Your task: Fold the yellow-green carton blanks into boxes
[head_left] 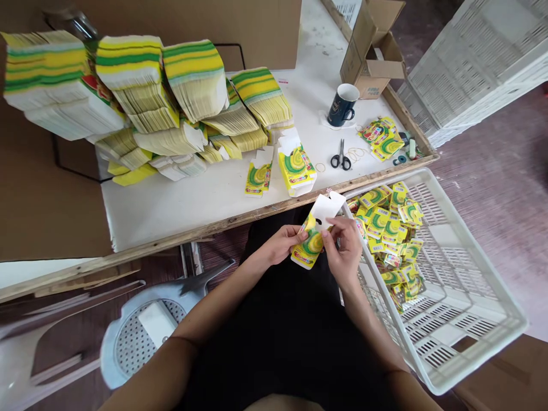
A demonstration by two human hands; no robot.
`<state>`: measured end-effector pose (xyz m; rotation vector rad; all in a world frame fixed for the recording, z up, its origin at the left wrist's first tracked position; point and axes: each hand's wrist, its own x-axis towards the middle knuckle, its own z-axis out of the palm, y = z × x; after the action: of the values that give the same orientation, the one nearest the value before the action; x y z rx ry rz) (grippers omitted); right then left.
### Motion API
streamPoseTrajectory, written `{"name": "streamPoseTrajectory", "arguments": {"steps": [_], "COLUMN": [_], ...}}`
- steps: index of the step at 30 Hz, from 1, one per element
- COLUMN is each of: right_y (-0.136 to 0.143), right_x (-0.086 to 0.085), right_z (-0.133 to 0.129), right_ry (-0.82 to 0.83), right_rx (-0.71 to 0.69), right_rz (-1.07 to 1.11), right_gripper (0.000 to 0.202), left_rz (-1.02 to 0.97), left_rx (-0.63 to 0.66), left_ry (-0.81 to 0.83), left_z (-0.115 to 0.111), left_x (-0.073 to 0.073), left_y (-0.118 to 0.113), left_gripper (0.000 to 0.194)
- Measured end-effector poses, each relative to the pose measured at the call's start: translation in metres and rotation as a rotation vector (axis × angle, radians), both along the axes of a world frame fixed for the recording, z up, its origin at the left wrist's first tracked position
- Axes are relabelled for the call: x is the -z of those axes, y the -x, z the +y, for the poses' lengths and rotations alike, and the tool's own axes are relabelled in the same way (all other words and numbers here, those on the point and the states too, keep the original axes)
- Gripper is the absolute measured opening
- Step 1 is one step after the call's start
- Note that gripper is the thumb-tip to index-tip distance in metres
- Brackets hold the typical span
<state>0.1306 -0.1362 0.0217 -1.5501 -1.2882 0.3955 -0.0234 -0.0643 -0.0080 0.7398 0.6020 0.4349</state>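
Observation:
A small yellow and green carton (311, 244) with a white top flap is held in front of my body, just past the table edge. My left hand (286, 242) pinches its left side between thumb and fingers. On the right side, my right hand (342, 245) has its thumb against the carton and its fingers by the white flap. On the table, a small stack of flat cartons (296, 169) stands near the front edge, and another flat carton (258, 178) lies to its left.
Bundled carton stacks (194, 80) fill the table's back left. Scissors (341, 157), a dark mug (343, 105), loose cartons (383, 138) and an open cardboard box (377, 65) are at the right. A white plastic crate (471, 251) with many folded cartons stands beside me; a stool (124, 331) is left.

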Motion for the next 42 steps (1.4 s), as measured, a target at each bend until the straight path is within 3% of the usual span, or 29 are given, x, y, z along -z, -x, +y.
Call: {"name": "streamPoseTrajectory", "arguments": {"steps": [2, 4, 6, 10, 14, 18, 23, 26, 28, 31, 33, 36, 38, 42], "right_y": [0.001, 0.001, 0.000, -0.004, -0.006, -0.012, -0.027, -0.032, -0.032, -0.030, -0.030, -0.034, -0.037, -0.036], "right_x": [0.006, 0.012, 0.017, 0.022, 0.024, 0.022, 0.013, 0.008, 0.007, 0.010, 0.012, 0.008, 0.003, -0.004], "right_z": [0.001, 0.002, 0.002, 0.003, 0.001, -0.002, -0.006, -0.004, 0.000, 0.005, 0.005, 0.003, 0.001, -0.001], "right_ry": [0.013, 0.080, 0.148, 0.191, 0.147, 0.106, 0.203, 0.192, 0.119, 0.040, 0.030, 0.008, 0.038, 0.317], "right_rx": [0.062, 0.032, -0.014, 0.047, 0.028, -0.099, -0.253, -0.264, -0.225, -0.143, -0.109, -0.133, -0.182, -0.241], "right_rz": [0.033, 0.081, 0.099, 0.062, 0.194, 0.273, 0.314, 0.240, 0.170, 0.226, 0.262, 0.137, 0.087, 0.109], "right_gripper": [0.038, 0.030, 0.022, 0.030, 0.031, 0.043, 0.026, 0.019, 0.021, 0.019, 0.028, 0.024, 0.034, 0.037], "left_rz": [0.047, 0.090, 0.133, 0.275, 0.278, 0.171, 0.077, 0.057, 0.058, 0.064, 0.068, 0.112, 0.165, 0.217], "left_rx": [-0.124, -0.211, -0.228, -0.246, -0.257, -0.139, -0.028, 0.031, 0.034, 0.009, 0.008, -0.023, -0.075, -0.112], "left_ry": [-0.024, -0.073, -0.143, -0.408, -0.581, -0.594, -0.465, -0.389, -0.372, -0.360, -0.385, -0.492, -0.573, -0.637], "left_z": [-0.001, -0.002, -0.002, -0.003, -0.005, -0.003, 0.000, -0.003, -0.005, -0.005, -0.005, -0.004, -0.005, -0.008], "left_x": [0.003, 0.005, 0.005, 0.003, -0.006, -0.014, -0.014, -0.013, -0.013, -0.014, -0.014, -0.013, -0.013, -0.013], "left_y": [-0.003, -0.005, -0.006, -0.002, 0.004, 0.010, 0.014, 0.012, 0.010, 0.008, 0.008, 0.008, 0.007, 0.005], "left_gripper": [0.058, 0.060, 0.060, 0.053, 0.065, 0.060, 0.046, 0.043, 0.048, 0.076, 0.087, 0.066, 0.051, 0.047]}}
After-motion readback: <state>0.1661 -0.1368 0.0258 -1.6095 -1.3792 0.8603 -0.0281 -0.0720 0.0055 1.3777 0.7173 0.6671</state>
